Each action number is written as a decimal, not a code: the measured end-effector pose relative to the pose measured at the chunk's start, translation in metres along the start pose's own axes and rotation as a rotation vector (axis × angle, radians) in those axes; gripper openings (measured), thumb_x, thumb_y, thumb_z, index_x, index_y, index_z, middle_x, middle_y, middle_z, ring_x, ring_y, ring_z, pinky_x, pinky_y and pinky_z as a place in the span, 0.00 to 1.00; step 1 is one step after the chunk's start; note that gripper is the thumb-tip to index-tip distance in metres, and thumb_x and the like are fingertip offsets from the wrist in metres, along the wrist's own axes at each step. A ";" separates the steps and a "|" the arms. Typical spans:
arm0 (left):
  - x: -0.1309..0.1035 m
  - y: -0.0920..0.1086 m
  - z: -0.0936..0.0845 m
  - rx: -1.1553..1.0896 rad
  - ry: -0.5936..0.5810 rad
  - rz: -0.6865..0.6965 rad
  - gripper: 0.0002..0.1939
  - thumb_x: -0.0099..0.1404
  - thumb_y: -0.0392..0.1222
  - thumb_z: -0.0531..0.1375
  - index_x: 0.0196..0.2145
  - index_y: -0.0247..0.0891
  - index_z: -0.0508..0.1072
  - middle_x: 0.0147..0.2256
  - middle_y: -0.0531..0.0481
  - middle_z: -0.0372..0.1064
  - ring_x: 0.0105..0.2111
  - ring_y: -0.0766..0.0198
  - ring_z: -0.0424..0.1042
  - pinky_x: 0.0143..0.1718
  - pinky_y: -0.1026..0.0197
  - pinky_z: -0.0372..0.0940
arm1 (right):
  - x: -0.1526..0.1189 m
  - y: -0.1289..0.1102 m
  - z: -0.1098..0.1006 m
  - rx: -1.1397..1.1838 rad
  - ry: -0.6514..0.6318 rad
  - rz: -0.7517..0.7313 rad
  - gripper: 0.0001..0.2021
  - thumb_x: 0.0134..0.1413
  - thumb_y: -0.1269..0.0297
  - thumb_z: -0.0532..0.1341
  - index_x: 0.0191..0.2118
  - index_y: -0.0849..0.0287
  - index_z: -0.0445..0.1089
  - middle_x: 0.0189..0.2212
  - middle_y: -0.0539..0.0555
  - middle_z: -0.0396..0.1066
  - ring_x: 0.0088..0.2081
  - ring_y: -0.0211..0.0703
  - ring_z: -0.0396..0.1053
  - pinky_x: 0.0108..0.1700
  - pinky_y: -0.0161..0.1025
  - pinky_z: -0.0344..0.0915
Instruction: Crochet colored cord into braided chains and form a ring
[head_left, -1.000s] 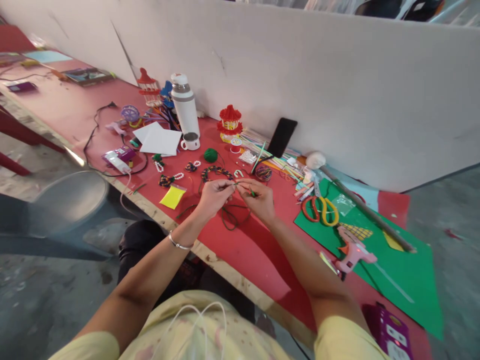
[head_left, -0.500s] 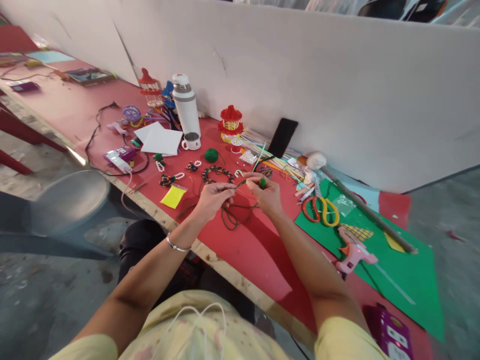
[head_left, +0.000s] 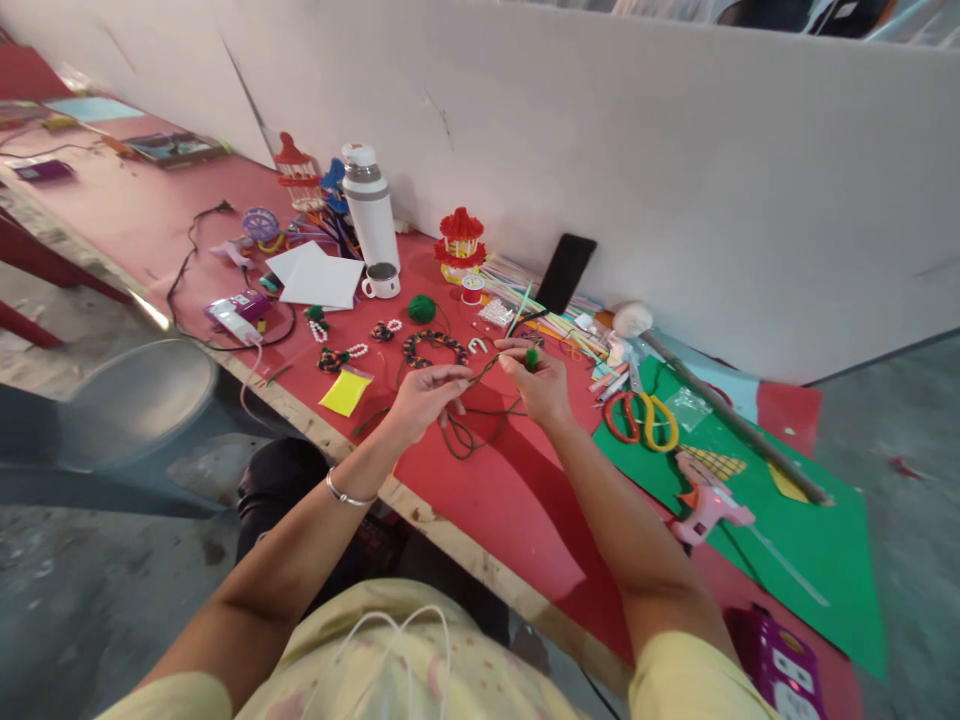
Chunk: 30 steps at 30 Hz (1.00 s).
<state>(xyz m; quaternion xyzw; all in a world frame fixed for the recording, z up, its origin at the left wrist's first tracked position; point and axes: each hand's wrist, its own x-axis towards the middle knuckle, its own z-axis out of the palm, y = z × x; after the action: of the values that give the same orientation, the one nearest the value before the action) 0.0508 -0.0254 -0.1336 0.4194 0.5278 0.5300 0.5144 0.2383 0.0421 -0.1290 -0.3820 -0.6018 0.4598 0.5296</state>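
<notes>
My left hand (head_left: 429,398) pinches a dark green yarn (head_left: 484,371) that runs across to my right hand (head_left: 536,382), which grips its other part. A small green tuft (head_left: 532,358) shows at the fingers of my right hand. Loose green yarn loops (head_left: 463,437) lie on the red table just below both hands. Behind the hands rest a braided multicolour ring (head_left: 435,349), a green yarn ball (head_left: 421,309) and a pale green hook shape (head_left: 477,345). A yellow packet (head_left: 346,391) lies to the left of my left hand.
On the red table (head_left: 510,520) stand a white flask (head_left: 371,215), a mug (head_left: 381,281) and a red lantern model (head_left: 461,245). A phone (head_left: 567,273) leans on the wall. Scissors (head_left: 642,421) and a pink glue gun (head_left: 709,506) lie on green sheet at right.
My hands have moved slightly apart, and a longer stretch of green yarn shows between them. The green tuft has shifted slightly right and up with my right hand.
</notes>
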 end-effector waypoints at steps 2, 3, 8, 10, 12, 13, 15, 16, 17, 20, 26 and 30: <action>0.007 0.003 -0.005 0.122 0.127 0.204 0.11 0.60 0.42 0.67 0.40 0.38 0.84 0.39 0.44 0.79 0.32 0.63 0.77 0.26 0.65 0.68 | 0.000 -0.002 0.000 -0.019 -0.036 0.008 0.05 0.52 0.61 0.67 0.28 0.54 0.78 0.44 0.53 0.80 0.39 0.40 0.74 0.44 0.41 0.69; 0.012 0.005 -0.008 0.176 0.185 0.324 0.08 0.60 0.40 0.67 0.37 0.39 0.85 0.43 0.43 0.79 0.40 0.60 0.78 0.32 0.65 0.71 | -0.001 -0.004 0.000 -0.034 -0.054 0.014 0.05 0.52 0.61 0.67 0.28 0.54 0.77 0.45 0.52 0.80 0.39 0.40 0.74 0.44 0.40 0.69; 0.029 0.010 -0.010 0.093 -0.104 0.326 0.11 0.58 0.44 0.71 0.38 0.38 0.84 0.47 0.42 0.77 0.36 0.62 0.77 0.27 0.65 0.72 | -0.004 -0.006 0.002 -0.070 -0.146 0.036 0.05 0.53 0.63 0.67 0.28 0.55 0.77 0.47 0.53 0.79 0.40 0.38 0.74 0.44 0.39 0.68; 0.031 0.006 -0.006 -0.023 -0.240 0.196 0.16 0.56 0.46 0.73 0.40 0.35 0.83 0.40 0.44 0.77 0.26 0.68 0.73 0.21 0.66 0.68 | -0.003 -0.003 0.000 -0.044 -0.176 0.045 0.04 0.53 0.61 0.67 0.30 0.55 0.78 0.47 0.53 0.79 0.40 0.38 0.74 0.44 0.40 0.68; 0.032 0.001 -0.002 -0.077 -0.278 0.116 0.18 0.54 0.46 0.74 0.39 0.33 0.81 0.31 0.49 0.76 0.20 0.71 0.68 0.17 0.68 0.63 | -0.001 0.002 -0.002 -0.018 -0.199 0.054 0.05 0.53 0.60 0.67 0.32 0.54 0.78 0.45 0.52 0.79 0.42 0.39 0.74 0.45 0.40 0.67; 0.033 -0.001 -0.001 -0.083 -0.277 0.094 0.18 0.54 0.45 0.75 0.39 0.33 0.81 0.28 0.51 0.74 0.18 0.73 0.66 0.15 0.69 0.60 | 0.000 0.004 -0.004 -0.010 -0.208 0.061 0.05 0.54 0.60 0.67 0.32 0.54 0.78 0.43 0.52 0.79 0.42 0.40 0.74 0.44 0.40 0.67; 0.032 -0.004 0.001 -0.068 -0.276 0.062 0.18 0.54 0.43 0.75 0.40 0.32 0.81 0.25 0.53 0.73 0.15 0.76 0.61 0.13 0.71 0.53 | 0.002 0.006 -0.005 -0.003 -0.219 0.072 0.05 0.53 0.59 0.68 0.33 0.53 0.79 0.40 0.52 0.79 0.41 0.40 0.73 0.43 0.40 0.67; 0.032 -0.004 0.001 -0.056 -0.275 0.046 0.17 0.53 0.42 0.74 0.39 0.32 0.81 0.24 0.53 0.72 0.14 0.77 0.60 0.13 0.71 0.52 | 0.002 0.006 -0.006 -0.004 -0.225 0.072 0.05 0.53 0.59 0.68 0.33 0.53 0.79 0.40 0.52 0.79 0.41 0.40 0.73 0.43 0.40 0.67; 0.031 -0.003 0.001 -0.046 -0.271 0.030 0.17 0.53 0.41 0.74 0.39 0.32 0.80 0.24 0.53 0.72 0.14 0.77 0.60 0.13 0.71 0.51 | 0.002 0.006 -0.006 -0.008 -0.231 0.068 0.05 0.52 0.60 0.68 0.32 0.54 0.79 0.40 0.52 0.79 0.41 0.40 0.73 0.43 0.40 0.67; 0.027 0.001 0.004 -0.051 -0.233 -0.030 0.16 0.50 0.39 0.74 0.38 0.33 0.80 0.25 0.54 0.72 0.13 0.76 0.61 0.13 0.70 0.52 | 0.002 0.005 -0.006 -0.038 -0.266 0.057 0.06 0.52 0.59 0.68 0.31 0.55 0.78 0.46 0.53 0.79 0.37 0.37 0.71 0.41 0.39 0.66; 0.022 0.005 0.006 -0.086 -0.179 -0.164 0.14 0.51 0.40 0.73 0.35 0.34 0.80 0.17 0.58 0.62 0.13 0.76 0.55 0.13 0.70 0.41 | 0.000 0.002 -0.006 -0.092 -0.300 0.025 0.08 0.53 0.57 0.67 0.37 0.55 0.79 0.43 0.52 0.79 0.30 0.33 0.64 0.34 0.37 0.61; 0.021 0.003 0.004 -0.007 -0.143 -0.156 0.14 0.51 0.43 0.74 0.33 0.32 0.81 0.19 0.53 0.69 0.13 0.77 0.55 0.14 0.70 0.42 | -0.001 0.000 -0.005 -0.155 -0.300 -0.026 0.07 0.54 0.59 0.67 0.32 0.56 0.79 0.50 0.55 0.77 0.31 0.33 0.65 0.35 0.38 0.62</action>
<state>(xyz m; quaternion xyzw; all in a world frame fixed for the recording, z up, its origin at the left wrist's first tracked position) 0.0518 -0.0039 -0.1319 0.4121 0.5191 0.4590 0.5917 0.2436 0.0425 -0.1294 -0.3408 -0.7128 0.4570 0.4086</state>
